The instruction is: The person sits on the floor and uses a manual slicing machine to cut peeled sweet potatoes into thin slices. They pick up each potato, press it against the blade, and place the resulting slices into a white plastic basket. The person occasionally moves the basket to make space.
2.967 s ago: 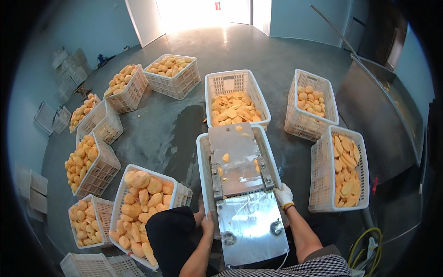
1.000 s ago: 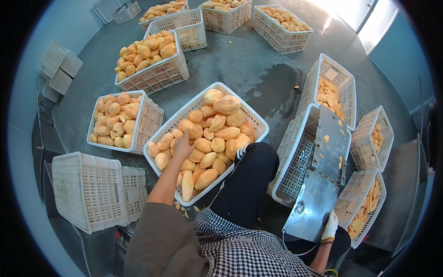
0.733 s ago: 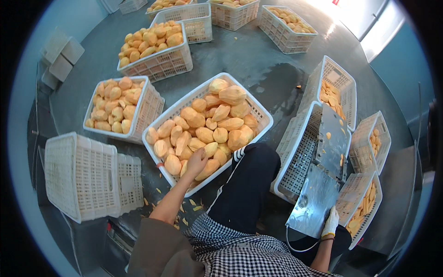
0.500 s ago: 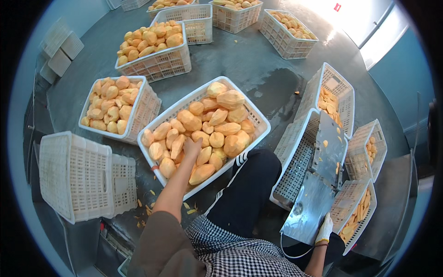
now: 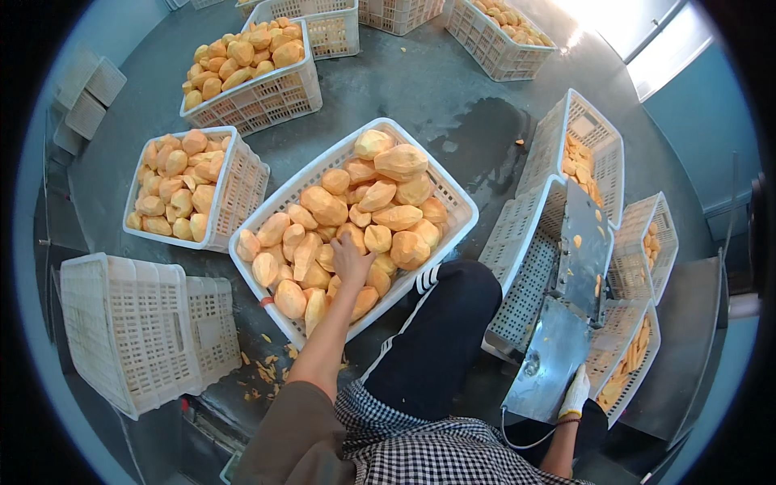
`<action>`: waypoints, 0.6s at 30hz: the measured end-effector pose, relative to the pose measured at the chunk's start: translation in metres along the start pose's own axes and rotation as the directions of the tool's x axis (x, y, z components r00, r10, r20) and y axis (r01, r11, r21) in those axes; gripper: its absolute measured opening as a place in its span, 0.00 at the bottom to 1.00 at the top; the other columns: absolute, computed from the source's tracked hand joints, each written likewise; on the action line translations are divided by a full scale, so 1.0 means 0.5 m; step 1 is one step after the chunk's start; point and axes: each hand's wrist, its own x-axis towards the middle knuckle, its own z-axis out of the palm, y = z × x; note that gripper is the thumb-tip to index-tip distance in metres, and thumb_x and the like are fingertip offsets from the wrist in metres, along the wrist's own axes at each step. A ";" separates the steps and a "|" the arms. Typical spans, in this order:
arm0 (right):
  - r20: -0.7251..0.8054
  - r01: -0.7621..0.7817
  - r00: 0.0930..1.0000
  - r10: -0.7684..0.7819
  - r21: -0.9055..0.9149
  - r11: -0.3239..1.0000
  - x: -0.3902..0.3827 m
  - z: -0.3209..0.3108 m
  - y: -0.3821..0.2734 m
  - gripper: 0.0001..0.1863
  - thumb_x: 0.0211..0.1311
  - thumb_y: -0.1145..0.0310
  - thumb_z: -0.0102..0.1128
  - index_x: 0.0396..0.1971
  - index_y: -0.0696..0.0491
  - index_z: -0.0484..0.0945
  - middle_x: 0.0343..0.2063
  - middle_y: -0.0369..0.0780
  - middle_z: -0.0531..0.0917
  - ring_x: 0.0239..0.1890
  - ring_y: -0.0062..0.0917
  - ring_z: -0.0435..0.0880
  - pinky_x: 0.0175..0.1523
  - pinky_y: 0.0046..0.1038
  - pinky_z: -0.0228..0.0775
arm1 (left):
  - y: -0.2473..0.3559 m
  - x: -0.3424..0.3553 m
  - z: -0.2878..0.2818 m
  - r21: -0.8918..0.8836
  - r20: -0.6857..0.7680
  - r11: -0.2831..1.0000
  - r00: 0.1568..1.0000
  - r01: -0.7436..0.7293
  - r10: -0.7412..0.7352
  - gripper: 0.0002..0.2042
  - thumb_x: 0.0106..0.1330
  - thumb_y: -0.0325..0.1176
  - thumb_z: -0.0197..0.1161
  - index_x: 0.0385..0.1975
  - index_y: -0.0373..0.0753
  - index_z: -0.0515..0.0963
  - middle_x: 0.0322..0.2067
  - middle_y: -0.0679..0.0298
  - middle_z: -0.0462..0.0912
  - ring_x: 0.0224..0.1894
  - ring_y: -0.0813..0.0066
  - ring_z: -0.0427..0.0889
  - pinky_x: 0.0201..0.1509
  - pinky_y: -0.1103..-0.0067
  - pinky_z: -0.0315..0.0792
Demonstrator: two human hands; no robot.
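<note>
My left hand (image 5: 352, 259) reaches into a white crate (image 5: 449, 179) piled with peeled yellow-orange tubers (image 5: 323, 206); its fingers are apart and bent over the pile, touching it. My right hand (image 5: 575, 394), in a white glove, is closed on the edge of a shiny metal plate (image 5: 543, 360). This plate joins a grey slicing board with bolted bars (image 5: 584, 249) lying across a white crate (image 5: 509, 299), with a few slices on it.
More crates of tubers stand left (image 5: 194, 194) and behind (image 5: 246, 109). Crates at right hold slices (image 5: 626, 372) or tubers. Nested crates (image 5: 121, 331) are lower left, beside scraps on the wet floor (image 5: 453, 105). A doorway is upper right; my bent knee sits between crate and slicer.
The view has swung left and down since three seconds ago. My left hand left the slicer crate's rim for the tuber crate and has shifted about within the pile. My right hand stays at the slicer.
</note>
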 end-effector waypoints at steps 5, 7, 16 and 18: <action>-0.036 0.031 0.999 -0.034 -0.088 0.996 0.018 -0.002 0.016 0.28 0.71 0.49 0.46 0.35 0.64 0.79 0.28 0.35 0.78 0.31 0.19 0.69 0.41 0.25 0.64 | -0.040 0.103 -0.019 0.168 0.385 0.979 0.922 -0.116 0.043 0.56 0.38 0.48 0.80 0.69 0.41 0.51 0.61 0.43 0.64 0.59 0.49 0.71 0.57 0.66 0.72; -0.060 0.055 0.997 -0.056 -0.004 0.998 0.022 0.003 0.027 0.28 0.71 0.50 0.46 0.34 0.64 0.79 0.27 0.35 0.77 0.31 0.19 0.68 0.40 0.25 0.63 | -0.024 0.114 -0.017 0.276 0.369 0.954 0.929 -0.116 0.007 0.57 0.36 0.51 0.79 0.68 0.43 0.52 0.57 0.47 0.70 0.58 0.52 0.73 0.56 0.67 0.72; -0.181 0.149 0.945 -0.274 -0.507 0.849 -0.029 0.001 -0.027 0.19 0.65 0.57 0.54 0.42 0.59 0.77 0.41 0.49 0.80 0.49 0.41 0.78 0.57 0.36 0.66 | -0.168 0.183 -0.137 -0.458 0.775 0.761 0.626 0.459 0.089 0.21 0.60 0.45 0.59 0.51 0.41 0.72 0.34 0.63 0.80 0.33 0.73 0.80 0.38 0.75 0.77; -0.280 0.325 0.761 -0.585 -0.615 0.718 -0.047 0.006 -0.032 0.17 0.66 0.63 0.54 0.48 0.59 0.74 0.49 0.49 0.77 0.54 0.39 0.74 0.61 0.35 0.62 | -0.162 0.139 -0.171 -0.603 0.738 0.562 0.663 0.566 0.124 0.13 0.64 0.38 0.56 0.46 0.42 0.74 0.33 0.64 0.80 0.33 0.74 0.82 0.37 0.76 0.79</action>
